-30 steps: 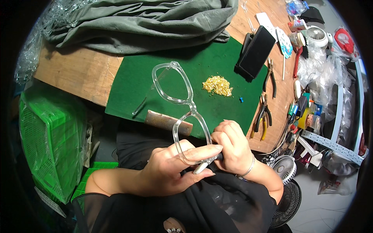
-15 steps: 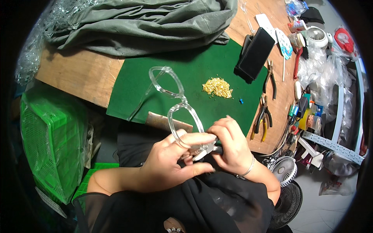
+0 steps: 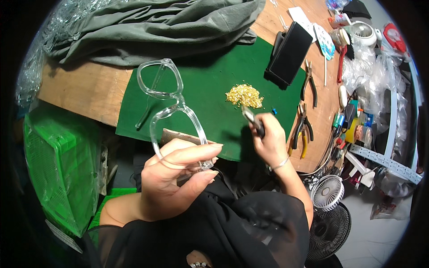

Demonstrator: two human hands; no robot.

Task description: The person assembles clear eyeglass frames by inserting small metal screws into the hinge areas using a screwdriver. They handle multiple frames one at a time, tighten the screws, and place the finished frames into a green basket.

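The left hand (image 3: 167, 181) has its grip pinching one outer corner of the clear eyeglass frame (image 3: 180, 102), which is in the air above the near edge of the tabletop (image 3: 85, 89). The right hand (image 3: 270, 138) has its grip wrapped around a small tool (image 3: 248, 116), whose metal tip points to the near side of the golden pile (image 3: 244, 95) on the green mat (image 3: 205, 71).

In my judgement, the tip should meet the pile lightly and from the side, so that small pieces do not scatter, while the frame is pinched firmly without bending its rim.

The fingers hide the pinched corner, and the right hand covers most of the tool's handle. I cannot tell if the tip touches the pile, and single pieces are too small to make out.
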